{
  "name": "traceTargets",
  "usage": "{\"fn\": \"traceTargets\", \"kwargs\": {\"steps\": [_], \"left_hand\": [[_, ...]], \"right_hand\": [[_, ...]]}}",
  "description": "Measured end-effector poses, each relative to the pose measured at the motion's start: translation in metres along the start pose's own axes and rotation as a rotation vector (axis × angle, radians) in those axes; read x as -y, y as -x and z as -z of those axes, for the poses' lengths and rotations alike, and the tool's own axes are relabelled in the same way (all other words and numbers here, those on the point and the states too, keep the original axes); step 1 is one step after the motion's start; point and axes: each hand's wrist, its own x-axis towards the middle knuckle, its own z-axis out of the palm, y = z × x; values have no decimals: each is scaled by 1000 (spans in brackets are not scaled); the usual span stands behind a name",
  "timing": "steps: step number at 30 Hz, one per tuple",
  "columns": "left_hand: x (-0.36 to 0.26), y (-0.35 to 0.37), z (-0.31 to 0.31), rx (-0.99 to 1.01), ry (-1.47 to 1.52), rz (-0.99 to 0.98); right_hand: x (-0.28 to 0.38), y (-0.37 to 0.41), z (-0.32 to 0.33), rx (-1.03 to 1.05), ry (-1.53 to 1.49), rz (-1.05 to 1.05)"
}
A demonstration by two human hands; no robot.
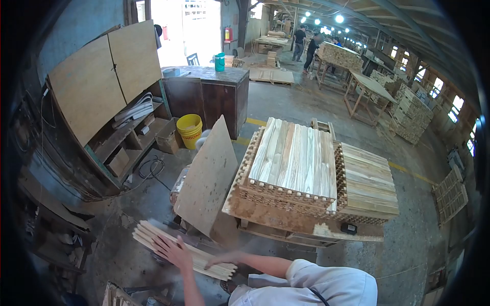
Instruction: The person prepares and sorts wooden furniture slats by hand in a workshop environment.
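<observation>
A row of narrow pale wooden slats (196,253) lies side by side in front of me, low in the view. My left hand (174,253) is open, laid across the slats toward their far left end with its fingers spread. Nearer their right end, my right hand (223,259) curls over the slats, a little blurred. Whatever supports the slats is mostly hidden beneath them. Just beyond them a tall plywood panel (209,178) stands tilted.
Stacked slatted wooden panels (296,158) sit on a worn bench (286,224) to the right, with a small black box (349,228) at its edge. A yellow bucket (189,130) stands by a dark cabinet (214,97). Cables (151,168) lie on the floor; people (309,51) work far back.
</observation>
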Motion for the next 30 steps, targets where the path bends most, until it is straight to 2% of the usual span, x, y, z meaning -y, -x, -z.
{"fn": "traceTargets", "kwargs": {"steps": [1, 4, 7, 10, 12, 15, 18, 20, 23, 26, 28, 30], "left_hand": [[9, -12, -5, 2, -16, 6], [24, -36, -11, 11, -42, 15], [23, -32, -9, 38, -40, 13], [2, 10, -3, 60, -52, 10], [-15, 38, 2, 58, -16, 5], [-18, 58, -2, 41, 5, -12], [-4, 22, 0, 16, -10, 4], [14, -16, -5, 3, -41, -6], [26, -43, -10, 8, -84, -14], [15, -31, -9, 37, -93, -6], [-2, 0, -10, 39, -97, -10], [-26, 37, 2, 50, -16, 9]], "right_hand": [[-1, -14, 6, 44, 116, 112], [43, -36, -3, -71, 35, -211], [33, -30, -12, -335, 140, -177], [37, 23, -26, -305, 152, -261], [-10, 38, -24, -257, 73, -262], [-23, 41, -22, -233, 40, -226], [19, 23, -19, -267, 145, -214], [33, -10, -14, -325, 129, -107], [55, -41, -2, -213, 167, -177], [70, -11, -7, -235, 264, -243], [16, 3, 0, -363, 234, -232], [-13, 39, -16, -378, 101, -55]]}}
